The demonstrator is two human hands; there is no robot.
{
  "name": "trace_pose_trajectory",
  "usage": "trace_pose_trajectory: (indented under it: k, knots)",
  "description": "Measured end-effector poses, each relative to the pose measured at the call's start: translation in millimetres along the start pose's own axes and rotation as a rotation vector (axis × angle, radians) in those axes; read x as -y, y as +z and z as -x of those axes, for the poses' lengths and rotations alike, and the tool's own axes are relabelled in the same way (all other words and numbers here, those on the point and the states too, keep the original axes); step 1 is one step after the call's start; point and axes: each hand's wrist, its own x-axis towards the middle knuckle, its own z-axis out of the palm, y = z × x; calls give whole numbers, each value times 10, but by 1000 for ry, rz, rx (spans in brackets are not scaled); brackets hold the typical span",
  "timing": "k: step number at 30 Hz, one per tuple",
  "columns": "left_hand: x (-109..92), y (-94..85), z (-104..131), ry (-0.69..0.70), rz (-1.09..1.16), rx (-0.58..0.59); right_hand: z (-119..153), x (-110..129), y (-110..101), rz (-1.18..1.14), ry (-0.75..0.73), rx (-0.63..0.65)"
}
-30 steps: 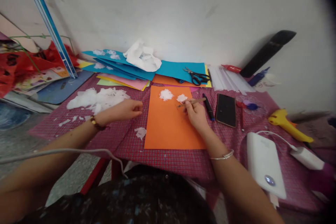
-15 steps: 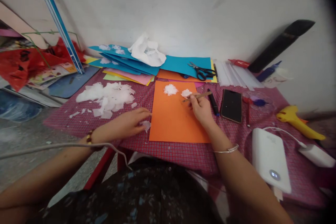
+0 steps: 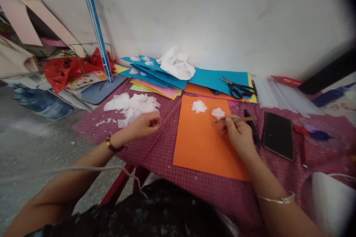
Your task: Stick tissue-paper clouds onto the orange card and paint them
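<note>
My right hand point(image 3: 240, 135) pinches a thin brown wooden stick point(image 3: 243, 119) over the orange paper sheet point(image 3: 203, 148). The stick's tip is just below a small white tuft of torn paper point(image 3: 218, 113) on the sheet. A second, larger white tuft point(image 3: 199, 106) lies to its left. My left hand point(image 3: 144, 124) is closed, fingers curled, at the right edge of a pile of torn white paper pieces point(image 3: 130, 104). What its fingers hold, if anything, is hidden.
Behind the sheet are blue papers point(image 3: 219, 77) with black-handled scissors point(image 3: 236, 88) and crumpled white paper point(image 3: 178, 64). To the right lie a dark marker point(image 3: 253, 129), a phone point(image 3: 278, 135) and a white power bank point(image 3: 330, 200). A cable point(image 3: 97, 169) crosses my left forearm.
My left hand has moved up toward the paper pile and its fingers have curled in. The paper scrap beside it no longer shows. The view has shifted left; my right hand keeps the stick.
</note>
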Motion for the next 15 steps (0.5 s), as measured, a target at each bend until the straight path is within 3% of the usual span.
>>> trace_pose_trajectory:
  k: [3, 6, 10, 15]
  knots:
    - [230, -314, -42, -139, 65, -125, -2, 7, -25, 3, 8, -4]
    - [366, -514, -41, -289, 193, -238, -1, 30, -45, -14, 41, -28]
    - [392, -596, 7, -376, 317, -300, 0, 48, -60, -18, 97, -84]
    - [362, -564, 44, -514, 511, -336, 2, 10, -63, -87, 136, -147]
